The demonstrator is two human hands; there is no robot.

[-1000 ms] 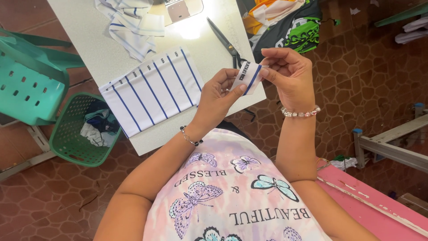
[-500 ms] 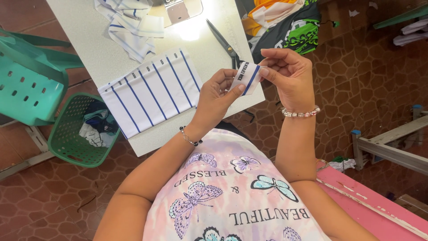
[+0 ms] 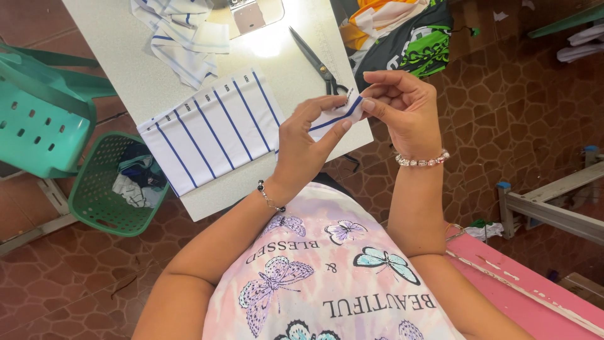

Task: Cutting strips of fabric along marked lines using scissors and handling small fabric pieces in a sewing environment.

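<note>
A small white fabric piece with a blue stripe [image 3: 335, 117] is pinched between both hands just above the near edge of the white table [image 3: 126, 69]. My left hand [image 3: 306, 140] grips its lower left side with thumb and fingers. My right hand [image 3: 402, 107] holds its right end. A larger white cloth with blue stripes [image 3: 211, 129] lies flat on the table to the left of my hands. Scissors [image 3: 318, 62] rest on the table just beyond the fabric piece.
A heap of striped fabric scraps [image 3: 182, 31] lies at the table's far side by a sewing machine base [image 3: 248, 14]. A green basket [image 3: 110, 186] with scraps stands on the tiled floor at left, next to a green plastic chair [image 3: 38, 119]. Colourful cloth [image 3: 402, 34] lies at upper right.
Both hands keep hold of the small striped piece and have shifted only slightly; the fingers have adjusted their grip on it.
</note>
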